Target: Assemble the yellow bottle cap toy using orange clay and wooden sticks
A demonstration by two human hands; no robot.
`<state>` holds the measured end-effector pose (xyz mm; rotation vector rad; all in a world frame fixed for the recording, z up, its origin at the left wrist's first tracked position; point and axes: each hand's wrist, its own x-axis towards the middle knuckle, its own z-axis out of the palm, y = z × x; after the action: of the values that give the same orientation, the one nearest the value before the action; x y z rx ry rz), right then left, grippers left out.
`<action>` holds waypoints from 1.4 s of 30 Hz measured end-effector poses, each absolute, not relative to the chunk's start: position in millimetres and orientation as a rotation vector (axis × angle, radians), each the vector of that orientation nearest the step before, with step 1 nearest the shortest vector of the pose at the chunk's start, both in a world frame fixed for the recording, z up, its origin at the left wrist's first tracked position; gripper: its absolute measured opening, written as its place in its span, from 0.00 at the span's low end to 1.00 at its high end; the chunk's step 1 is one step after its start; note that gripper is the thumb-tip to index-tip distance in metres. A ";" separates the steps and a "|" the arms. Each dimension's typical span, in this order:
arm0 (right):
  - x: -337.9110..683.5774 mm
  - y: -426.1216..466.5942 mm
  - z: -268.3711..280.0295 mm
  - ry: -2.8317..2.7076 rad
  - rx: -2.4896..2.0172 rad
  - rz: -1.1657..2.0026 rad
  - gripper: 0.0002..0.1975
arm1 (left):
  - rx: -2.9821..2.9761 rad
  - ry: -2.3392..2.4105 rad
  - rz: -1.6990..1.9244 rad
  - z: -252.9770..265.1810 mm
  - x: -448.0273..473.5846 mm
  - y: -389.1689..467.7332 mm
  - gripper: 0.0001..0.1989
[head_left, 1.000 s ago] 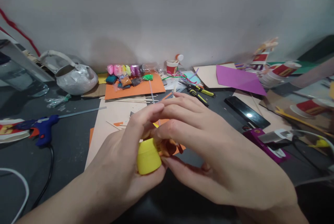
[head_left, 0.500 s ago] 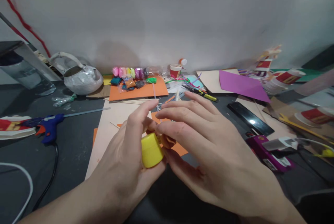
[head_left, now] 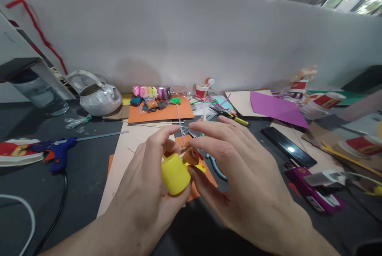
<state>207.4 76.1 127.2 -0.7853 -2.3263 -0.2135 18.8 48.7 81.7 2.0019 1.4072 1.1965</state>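
Note:
A yellow, smooth cup-shaped piece (head_left: 176, 174) sits in my left hand (head_left: 146, 180), whose fingers and thumb curl around it. Close to its upper right side is a small brown lump (head_left: 191, 155), which looks like modelling clay; a thin pale bit shows between the two. My right hand (head_left: 238, 172) has the lump between its thumb and forefinger, while its other fingers stretch forward. Below the hands lie an orange sheet (head_left: 205, 186), yellow scissor-like handles (head_left: 200, 167) and a blue curved handle (head_left: 215, 167), partly covered.
At left lie a blue glue gun (head_left: 61, 150) with its cord and a silver teapot-shaped object (head_left: 100, 100). Coloured clay packets (head_left: 152, 102) rest on orange paper at the back. A phone (head_left: 288, 148) and purple power strip (head_left: 313, 188) are at right, near paper cups (head_left: 328, 100).
The view has tilted upward, showing more above the partition. The yellow piece has turned slightly, and my right fingers have lifted a little, uncovering more of the brown lump and the handles below.

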 end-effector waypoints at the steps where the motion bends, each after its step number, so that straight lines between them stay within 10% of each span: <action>1: 207.3 75.4 126.8 -2.313 -0.797 -0.203 0.13 | 2.056 1.434 1.208 81.5 17.9 48.8 0.38; 31: 233.5 92.2 133.6 -2.085 -1.161 -0.180 0.04 | 2.258 1.630 1.410 96.1 0.5 67.6 0.13; 42: 193.9 90.6 26.9 -2.682 -1.596 -0.121 0.13 | 2.029 1.508 1.378 104.5 -9.5 63.3 0.15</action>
<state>193.9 90.6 26.9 -1.5958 -2.6821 -0.1206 -9.5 63.3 104.5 2.0285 1.5079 1.3775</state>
